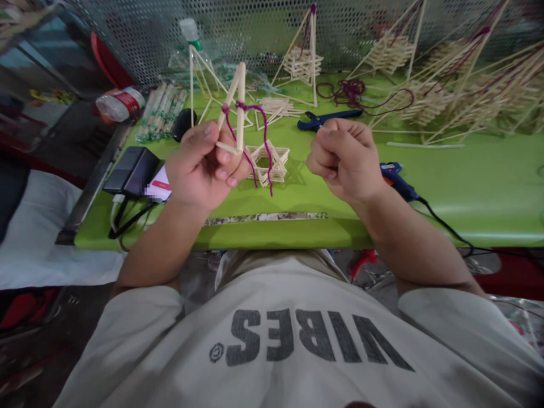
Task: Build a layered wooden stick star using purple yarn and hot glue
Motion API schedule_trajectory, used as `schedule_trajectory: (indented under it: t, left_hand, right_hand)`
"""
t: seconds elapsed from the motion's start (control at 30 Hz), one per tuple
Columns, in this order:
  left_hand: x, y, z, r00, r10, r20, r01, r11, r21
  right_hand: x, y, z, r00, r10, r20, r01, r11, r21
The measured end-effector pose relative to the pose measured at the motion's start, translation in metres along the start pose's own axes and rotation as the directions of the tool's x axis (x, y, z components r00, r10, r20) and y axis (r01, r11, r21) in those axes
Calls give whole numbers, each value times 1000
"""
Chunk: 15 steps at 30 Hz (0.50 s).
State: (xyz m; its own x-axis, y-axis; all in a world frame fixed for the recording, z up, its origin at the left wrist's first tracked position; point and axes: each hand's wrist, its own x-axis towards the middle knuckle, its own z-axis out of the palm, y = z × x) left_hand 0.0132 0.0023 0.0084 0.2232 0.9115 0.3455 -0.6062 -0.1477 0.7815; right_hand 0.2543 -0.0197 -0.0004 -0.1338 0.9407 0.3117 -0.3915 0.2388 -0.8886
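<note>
My left hand (208,161) grips a small triangular frame of wooden sticks (240,113), held upright above the table. Purple yarn (266,127) is knotted round two of its sticks, and its loose ends hang down. Behind those ends, a star-shaped stack of sticks (280,161) lies on the green table (480,181). My right hand (344,156) is closed in a pinching fist to the right of the stack, apart from the frame. Whatever its fingers may hold is hidden. Just beyond it lie dark blue pliers (327,119).
A glue gun (397,180) with a cord rests by my right forearm. Finished stick structures (301,65) stand along the back, near a tangle of purple yarn (348,90). At left are stick bundles (159,113), a black power bank (131,170) and a phone (158,186).
</note>
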Motion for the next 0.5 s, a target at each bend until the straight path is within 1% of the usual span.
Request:
schedule_trajectory:
  t: [0.1, 0.27, 0.37, 0.43, 0.5]
  left_hand:
    - [0, -1, -3, 999, 9, 31, -9, 1000, -3]
    - [0, -2, -4, 999, 2, 41, -3, 1000, 29]
    - [1, -1, -3, 999, 16, 41, -18, 999, 43]
    - [1, 0, -1, 1000, 16, 25, -17, 997, 69]
    - [0, 1, 0, 999, 4, 33, -7, 996, 92]
  right_hand:
    - [-1, -3, 2, 1000, -8, -4, 8, 1000, -2]
    - [2, -3, 4, 998, -5, -63, 6, 1000, 7]
    - [5, -2, 2, 999, 20, -48, -20, 1000, 4]
    - [7, -1, 0, 999, 20, -34, -20, 1000, 5]
    - [9, 0, -1, 1000, 19, -25, -19, 1000, 8]
